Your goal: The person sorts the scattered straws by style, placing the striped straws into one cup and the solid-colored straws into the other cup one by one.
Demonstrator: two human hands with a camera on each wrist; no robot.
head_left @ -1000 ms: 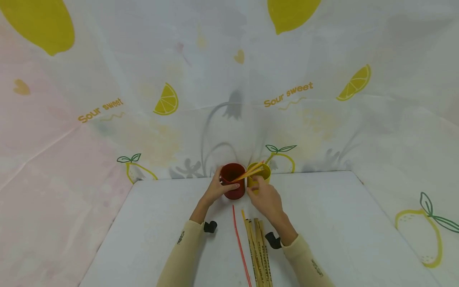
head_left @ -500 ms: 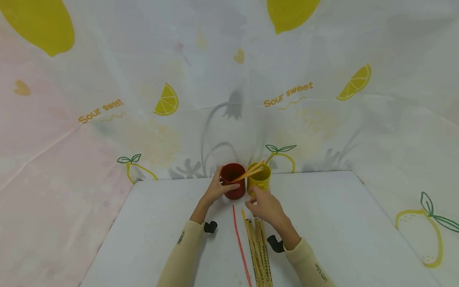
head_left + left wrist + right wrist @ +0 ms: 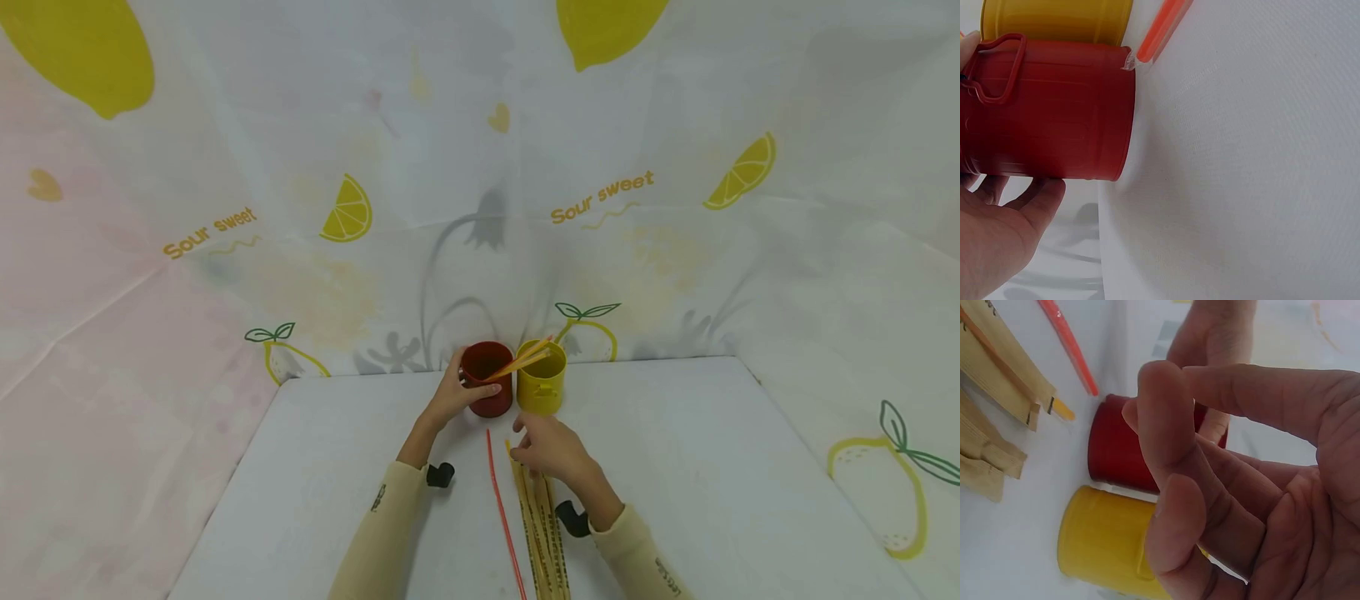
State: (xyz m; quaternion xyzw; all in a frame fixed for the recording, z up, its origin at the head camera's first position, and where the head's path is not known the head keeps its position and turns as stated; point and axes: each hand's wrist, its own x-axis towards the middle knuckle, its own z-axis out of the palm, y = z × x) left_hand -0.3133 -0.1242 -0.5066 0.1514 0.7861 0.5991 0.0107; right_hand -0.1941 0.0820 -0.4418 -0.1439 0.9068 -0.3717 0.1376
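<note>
**Head view: left hand round the red mug, right hand over the paper packets**

Both mugs stand on the white table, just beside each other, the yellow mug to the right with its handle toward the person. Thin yellow sticks lean out of the red mug across the yellow mug's opening.

The left hand grips the red mug, thumb at the front and fingers round the side; the left wrist view brings out the wire handle, mostly covered from above. It also shows clear film at the end of the red stick, which is just a red line from the head.

The right hand holds nothing, its fingers loosely bent. From above it hides the upper packet ends; the right wrist view uncovers them, with a yellow tip jutting past the paper. Whether the hand touches the packets, I cannot tell.
</note>
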